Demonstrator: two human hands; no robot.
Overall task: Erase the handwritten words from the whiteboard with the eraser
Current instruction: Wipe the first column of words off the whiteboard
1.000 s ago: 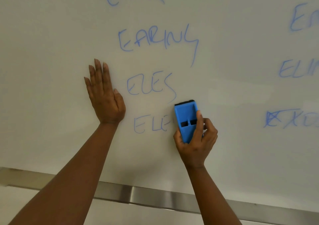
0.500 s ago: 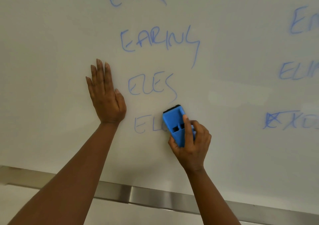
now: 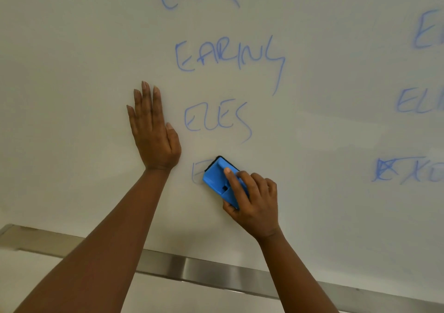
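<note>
Right hand [image 3: 254, 202] grips blue plastic eraser [image 3: 217, 178] on glossy whiteboard [image 3: 312, 132].

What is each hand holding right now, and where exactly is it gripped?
The right hand grips the blue eraser by its lower end, index finger lying along its back. The left hand holds nothing; it rests flat on the whiteboard.

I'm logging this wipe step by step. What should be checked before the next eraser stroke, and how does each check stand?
1. Right hand grips the blue eraser: ok.
2. Eraser lies against the whiteboard, over the lowest word: ok.
3. Lowest word fully erased: not ok, a faint E shows left of the eraser.
4. Left hand rests flat, beside the writing, not on it: ok.
5. ELES and EARING erased: not ok.
6. Felt clean: cannot tell.
</note>
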